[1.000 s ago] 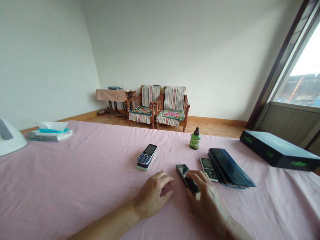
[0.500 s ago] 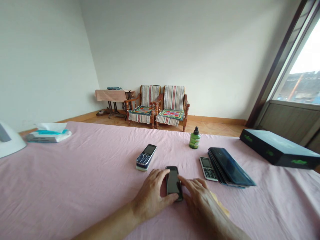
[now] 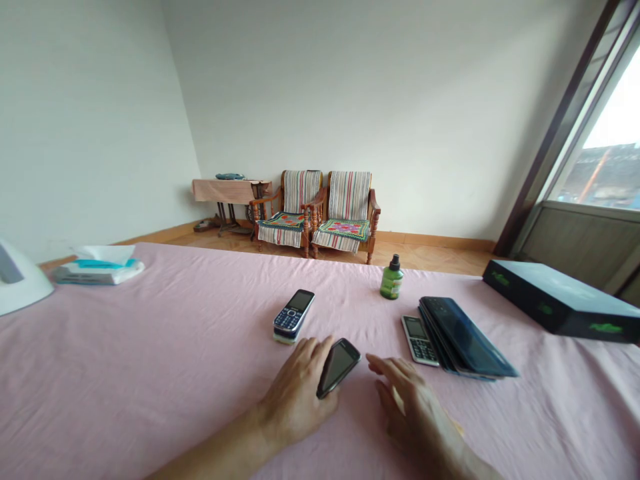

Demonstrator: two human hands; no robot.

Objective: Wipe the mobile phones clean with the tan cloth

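Note:
My left hand [image 3: 303, 387] is closed on the left edge of a dark touchscreen phone [image 3: 340, 367], which is tilted with its right side raised off the cloth. To the right of that phone, my right hand [image 3: 410, 400] is apart from it, fingers bent a little and thumb spread away. A scrap of something yellow [image 3: 459, 427] peeks out beside my right hand; whether it lies under the hand or in it I cannot tell. A dark blue keypad phone [image 3: 294, 312] lies on top of another beyond my left hand. A silver keypad phone [image 3: 420, 341] lies beyond my right hand.
Several dark smartphones [image 3: 465, 337] are stacked at the right, with a black box [image 3: 555, 297] behind them. A green bottle [image 3: 391, 280] stands near the far edge of the pink cloth [image 3: 200, 353]. Far left are a tissue pack [image 3: 100, 272] and a white object [image 3: 23, 287].
The touchscreen phone has gone from flat to tilted, turned clockwise in my left hand. My right hand has let go of its right edge and moved slightly right.

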